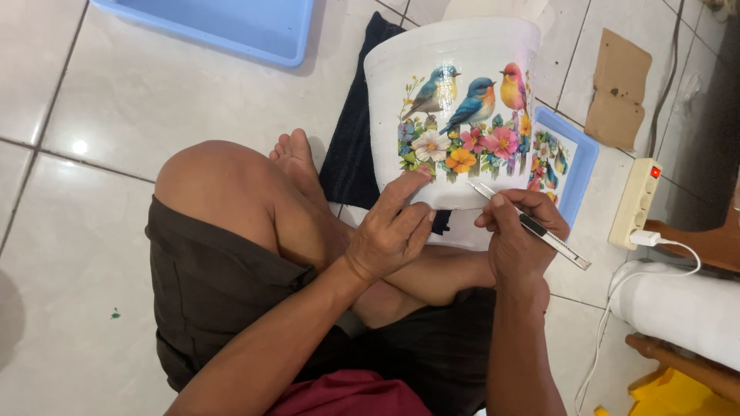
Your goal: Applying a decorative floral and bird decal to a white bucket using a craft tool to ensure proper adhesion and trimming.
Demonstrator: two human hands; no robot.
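Observation:
A white pot (385,92) lies on its side across my crossed legs. It bears a bright picture of three birds and flowers (462,123). My left hand (389,231) rests against the pot's lower rim, its fingertips pressing the picture's bottom left corner. My right hand (520,231) holds a slim utility knife (532,227) like a pen. The blade tip touches the pot just below the flowers.
A dark cloth (351,146) lies under the pot. A small blue tray (578,166) with another flower picture sits to the right. A large blue tray (231,27) is at the top left. A power strip (636,200), a cardboard piece (617,88) and a white cylinder (682,308) lie right.

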